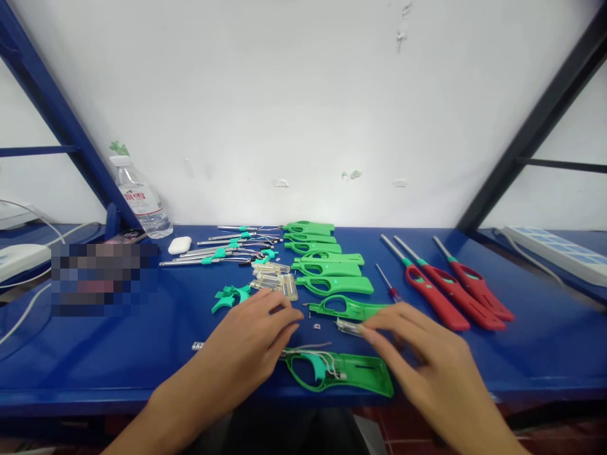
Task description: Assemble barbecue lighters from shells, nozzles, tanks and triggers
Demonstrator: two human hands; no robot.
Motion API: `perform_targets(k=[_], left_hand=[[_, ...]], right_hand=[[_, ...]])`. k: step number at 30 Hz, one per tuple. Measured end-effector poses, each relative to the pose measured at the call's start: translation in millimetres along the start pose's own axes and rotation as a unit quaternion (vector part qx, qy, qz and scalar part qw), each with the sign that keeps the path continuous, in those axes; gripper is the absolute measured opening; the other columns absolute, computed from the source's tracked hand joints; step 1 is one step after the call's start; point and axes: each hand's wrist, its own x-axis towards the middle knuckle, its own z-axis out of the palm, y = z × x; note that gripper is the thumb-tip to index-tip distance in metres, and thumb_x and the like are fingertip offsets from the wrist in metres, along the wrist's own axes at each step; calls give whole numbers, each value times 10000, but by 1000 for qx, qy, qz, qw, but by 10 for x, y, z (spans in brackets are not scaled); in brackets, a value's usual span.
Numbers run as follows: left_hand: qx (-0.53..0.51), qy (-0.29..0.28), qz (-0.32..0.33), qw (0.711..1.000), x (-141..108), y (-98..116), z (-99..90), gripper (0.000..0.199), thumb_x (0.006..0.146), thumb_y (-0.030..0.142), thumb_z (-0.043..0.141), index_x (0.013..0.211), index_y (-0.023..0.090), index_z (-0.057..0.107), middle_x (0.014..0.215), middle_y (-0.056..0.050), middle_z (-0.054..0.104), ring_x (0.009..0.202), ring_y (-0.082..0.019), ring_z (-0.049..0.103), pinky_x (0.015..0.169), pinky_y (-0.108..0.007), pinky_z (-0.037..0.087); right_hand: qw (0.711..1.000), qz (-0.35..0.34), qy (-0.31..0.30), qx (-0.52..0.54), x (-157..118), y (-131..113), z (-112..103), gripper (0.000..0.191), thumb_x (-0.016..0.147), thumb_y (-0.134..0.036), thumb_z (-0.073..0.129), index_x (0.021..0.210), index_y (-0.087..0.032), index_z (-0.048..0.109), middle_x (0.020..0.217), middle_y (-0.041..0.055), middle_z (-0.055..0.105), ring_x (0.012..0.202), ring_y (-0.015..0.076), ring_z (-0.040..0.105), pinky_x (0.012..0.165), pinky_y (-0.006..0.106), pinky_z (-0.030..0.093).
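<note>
My right hand (422, 354) pinches a small clear plastic fuel tank (349, 327) between thumb and fingertips. It is above the right side of an opened green lighter half-shell (370, 374) near the table's front edge. That shell holds a teal trigger (317, 365), thin wires and a dark small part. My left hand (253, 332) hovers over the shell's left end, fingers loosely bent with tips apart and nothing visible in them. A metal lighter tube (197, 346) pokes out beneath it. Another green shell half (355, 308) lies just behind the tank, near a tiny loose piece (317, 327).
Several green shells (332, 285) line the middle, beside clear tanks (272, 278), teal triggers (230, 296) and metal tubes (208, 256). At right lie a screwdriver (391, 287) and three red lighters (439, 297). A water bottle (145, 202) and white case (180, 245) stand back left.
</note>
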Motion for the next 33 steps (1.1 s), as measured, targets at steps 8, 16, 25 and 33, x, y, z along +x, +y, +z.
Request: perform_targets(k=[8,16,25,33], left_hand=[[19,-46,8,999,300,32,187,202,1058,152,577,1008,232,757,933,-6,730,829,-180,716,722,-270,520],[69,-87,29,993,349,8,240,182,1049,127,554,983,218,697,936,-13,681,789,-189,696,650,-270,463],[76,-47,5,996,253,-33,196,162,1041,127,528,1000,216,657,965,-25,673,818,-206,684,666,-277,477],[-75,127,-93,985,125,4,-65,130,1004,234,589,953,238,708,728,60,667,556,-112,556,546,-222,459]], right_hand=[[977,9,-166,-132,367,165,1,215,810,-213,891,953,-306,760,852,-35,777,744,237,756,611,314,460],[976,1,-192,-101,373,144,79,118,891,-172,814,864,-262,743,849,-21,739,734,220,740,577,302,395],[985,21,-170,-36,428,101,-17,96,1068,-259,617,1036,-273,707,917,-25,791,805,203,738,658,300,426],[986,75,-146,37,546,-55,87,229,964,-292,790,1182,-338,735,933,-65,771,828,172,709,721,280,471]])
